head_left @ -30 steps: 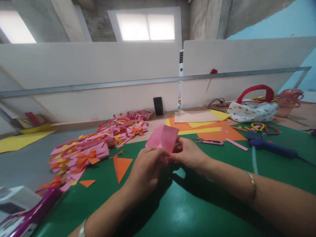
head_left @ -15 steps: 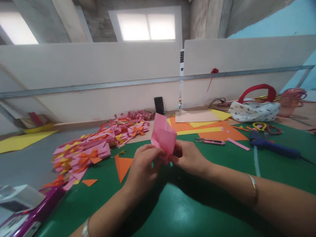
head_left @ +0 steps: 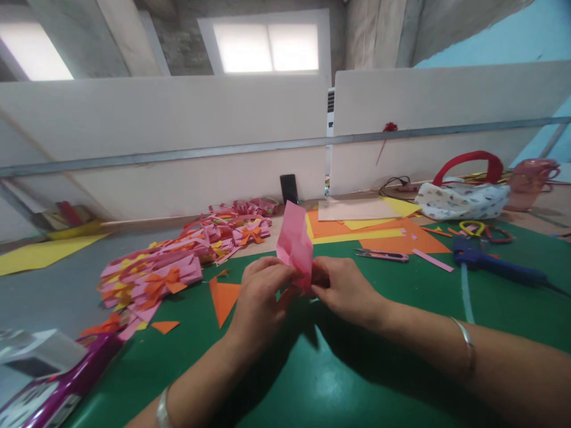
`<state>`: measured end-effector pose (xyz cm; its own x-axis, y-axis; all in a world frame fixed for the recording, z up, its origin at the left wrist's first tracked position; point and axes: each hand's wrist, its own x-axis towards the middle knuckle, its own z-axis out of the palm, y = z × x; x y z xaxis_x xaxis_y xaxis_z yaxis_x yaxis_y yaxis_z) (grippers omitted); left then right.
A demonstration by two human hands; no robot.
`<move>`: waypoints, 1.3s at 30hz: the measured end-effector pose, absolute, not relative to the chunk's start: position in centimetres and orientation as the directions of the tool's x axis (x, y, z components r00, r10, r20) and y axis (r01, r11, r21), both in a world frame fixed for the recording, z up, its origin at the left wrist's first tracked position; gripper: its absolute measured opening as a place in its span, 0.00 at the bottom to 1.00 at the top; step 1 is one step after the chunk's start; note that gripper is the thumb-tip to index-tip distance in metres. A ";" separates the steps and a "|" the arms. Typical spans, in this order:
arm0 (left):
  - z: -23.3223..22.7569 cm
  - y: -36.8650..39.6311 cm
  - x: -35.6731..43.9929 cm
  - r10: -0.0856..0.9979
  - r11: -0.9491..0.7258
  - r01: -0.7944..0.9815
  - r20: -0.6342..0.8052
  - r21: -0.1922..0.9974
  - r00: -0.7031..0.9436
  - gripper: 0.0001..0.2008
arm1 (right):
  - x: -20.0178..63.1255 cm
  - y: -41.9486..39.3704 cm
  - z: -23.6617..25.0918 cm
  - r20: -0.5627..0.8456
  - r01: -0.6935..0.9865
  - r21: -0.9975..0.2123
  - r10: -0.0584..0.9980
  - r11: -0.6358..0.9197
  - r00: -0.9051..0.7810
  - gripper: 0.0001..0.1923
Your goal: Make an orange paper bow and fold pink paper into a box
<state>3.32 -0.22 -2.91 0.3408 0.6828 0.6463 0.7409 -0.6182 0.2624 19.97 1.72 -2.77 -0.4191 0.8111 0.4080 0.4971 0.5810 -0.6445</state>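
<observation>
A folded piece of pink paper (head_left: 294,238) stands upright between my hands, above the green tabletop. My left hand (head_left: 265,291) pinches its lower left edge between thumb and fingers. On the other side, my right hand (head_left: 345,291) grips the lower right edge, its fingertips partly hidden behind the paper. Just left of my left hand lies an orange paper triangle (head_left: 224,300). Pink-handled thread snips (head_left: 381,255) rest beyond my right hand, near a narrow pink paper strip (head_left: 432,260).
A heap of pink paper pieces with orange and yellow bows (head_left: 178,267) spreads at left. Orange sheets (head_left: 401,242) lie behind my hands. A blue glue gun (head_left: 499,264) is at right, before a cloth basket (head_left: 464,201). A phone (head_left: 289,189) leans against the white panel.
The pink paper has turned and narrowed between my hands, its wide face now folded more edge-on. Both hands keep hold of it in nearly the same place.
</observation>
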 end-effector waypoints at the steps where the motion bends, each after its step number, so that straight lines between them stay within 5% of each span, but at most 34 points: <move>1: -2.9 -0.2 3.3 0.690 -0.604 0.751 0.646 0.265 0.327 0.06 | 20.0 1.7 -2.8 0.411 0.503 -0.636 0.809 0.585 -0.421 0.05; 7: -3.2 -0.5 3.6 0.691 -0.568 0.789 0.655 0.232 0.305 0.15 | 19.7 1.3 -2.7 0.385 0.507 -0.637 0.810 0.580 -0.443 0.02; 16: -2.9 -0.6 3.8 0.687 -0.557 0.794 0.672 0.243 0.276 0.14 | 19.4 1.0 -2.6 0.416 0.546 -0.608 0.817 0.576 -0.398 0.06; 22: -2.6 -0.8 3.8 0.679 -0.561 0.780 0.693 0.278 0.241 0.10 | 19.4 1.3 -3.0 0.520 0.586 -0.412 0.708 0.698 -0.477 0.08; 31: -2.5 -1.2 4.3 0.782 -0.462 0.738 0.619 0.492 0.076 0.12 | 19.1 1.2 -3.6 0.517 0.605 -0.294 0.656 0.740 -0.550 0.08; 34: -2.5 -1.1 4.3 0.816 -0.438 0.709 0.576 0.553 0.054 0.12 | 19.1 1.2 -3.6 0.504 0.602 -0.310 0.664 0.736 -0.553 0.07; 39: -2.5 -1.1 4.3 0.793 -0.428 0.780 0.604 0.456 0.082 0.13 | 19.1 1.4 -3.8 0.516 0.540 -0.398 0.668 0.742 -0.537 0.06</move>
<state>4.26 -1.12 -2.52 0.0818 0.7931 0.6036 0.7805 -0.4276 0.4560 19.14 1.41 -3.81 -0.5371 0.6677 0.5155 0.5397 0.7417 -0.3984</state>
